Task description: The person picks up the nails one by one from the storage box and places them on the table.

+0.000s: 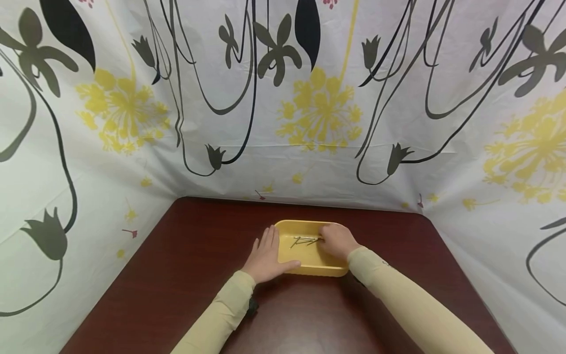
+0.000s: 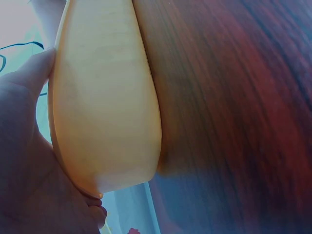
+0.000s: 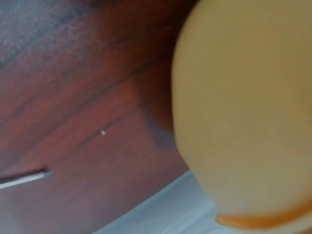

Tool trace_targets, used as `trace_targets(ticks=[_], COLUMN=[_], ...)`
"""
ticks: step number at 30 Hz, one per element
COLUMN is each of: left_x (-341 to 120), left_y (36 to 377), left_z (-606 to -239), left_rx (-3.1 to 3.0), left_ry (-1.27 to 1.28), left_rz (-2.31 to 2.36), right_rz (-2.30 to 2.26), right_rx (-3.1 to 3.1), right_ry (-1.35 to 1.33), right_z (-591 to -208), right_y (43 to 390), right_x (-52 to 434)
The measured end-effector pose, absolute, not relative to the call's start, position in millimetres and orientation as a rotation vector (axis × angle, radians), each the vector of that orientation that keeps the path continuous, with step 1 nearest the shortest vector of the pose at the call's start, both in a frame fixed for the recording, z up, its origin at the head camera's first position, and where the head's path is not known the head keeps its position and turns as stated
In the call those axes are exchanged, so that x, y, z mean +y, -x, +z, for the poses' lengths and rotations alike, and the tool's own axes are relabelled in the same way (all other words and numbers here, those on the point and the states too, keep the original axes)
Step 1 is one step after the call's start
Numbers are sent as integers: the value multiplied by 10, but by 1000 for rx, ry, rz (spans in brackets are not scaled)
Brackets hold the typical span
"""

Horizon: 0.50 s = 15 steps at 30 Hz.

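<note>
Your left hand (image 1: 265, 255) lies flat against the yellow tray (image 1: 309, 268), steadying it; your right hand (image 1: 337, 241) curls inside over thin nails (image 1: 304, 240), grip hidden.

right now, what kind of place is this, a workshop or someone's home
Probably a makeshift recording booth rather than a workshop or a lived-in room. A flower-print sheet is hung close round three sides of a dark wooden table, and the only things on the table are a yellow tray holding a few nails.
</note>
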<state>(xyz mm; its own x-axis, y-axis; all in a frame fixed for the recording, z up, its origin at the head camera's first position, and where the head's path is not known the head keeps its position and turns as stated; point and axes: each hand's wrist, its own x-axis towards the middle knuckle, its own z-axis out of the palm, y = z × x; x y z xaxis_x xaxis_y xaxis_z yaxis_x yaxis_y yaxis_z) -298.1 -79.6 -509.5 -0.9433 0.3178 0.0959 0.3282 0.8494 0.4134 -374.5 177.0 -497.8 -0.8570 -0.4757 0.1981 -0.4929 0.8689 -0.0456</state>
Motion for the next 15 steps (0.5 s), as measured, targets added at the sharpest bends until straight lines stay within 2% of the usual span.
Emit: trace_targets(ticks=[15], left_x=[-783], left_y=[2975], left_z=[-5075], left_rx=[-2990], left_ry=[533], left_rz=[-681], right_rz=[50], right_rx=[-2843], right_ry=[-661], right_z=[-5124], right_y=[3825], right_x=[1801])
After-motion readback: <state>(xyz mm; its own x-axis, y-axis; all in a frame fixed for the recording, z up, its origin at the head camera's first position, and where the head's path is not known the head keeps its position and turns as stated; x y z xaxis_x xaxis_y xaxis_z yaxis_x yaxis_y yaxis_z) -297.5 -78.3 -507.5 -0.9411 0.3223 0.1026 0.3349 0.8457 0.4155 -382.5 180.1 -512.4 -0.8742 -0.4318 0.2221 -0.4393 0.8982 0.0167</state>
